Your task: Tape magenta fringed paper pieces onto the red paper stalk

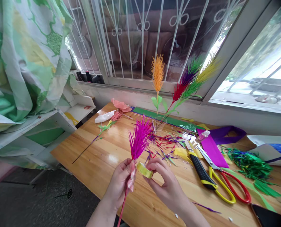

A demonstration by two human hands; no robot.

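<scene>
Magenta plume [140, 138], spiky, flared, on thin reddish stem [122, 206]; left hand [120, 179] closed round stem; right hand [165, 179] pinches yellow tape roll [144, 170].

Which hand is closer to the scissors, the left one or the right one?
Right. The right hand, holding the yellow tape roll, is to the left of the scissors, not touching them; the left hand, around the magenta plume's stem, is farther left.

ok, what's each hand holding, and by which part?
Left hand: magenta flower, by the top of its stem. Right hand: yellow tape roll, pinched at its edge.
</scene>
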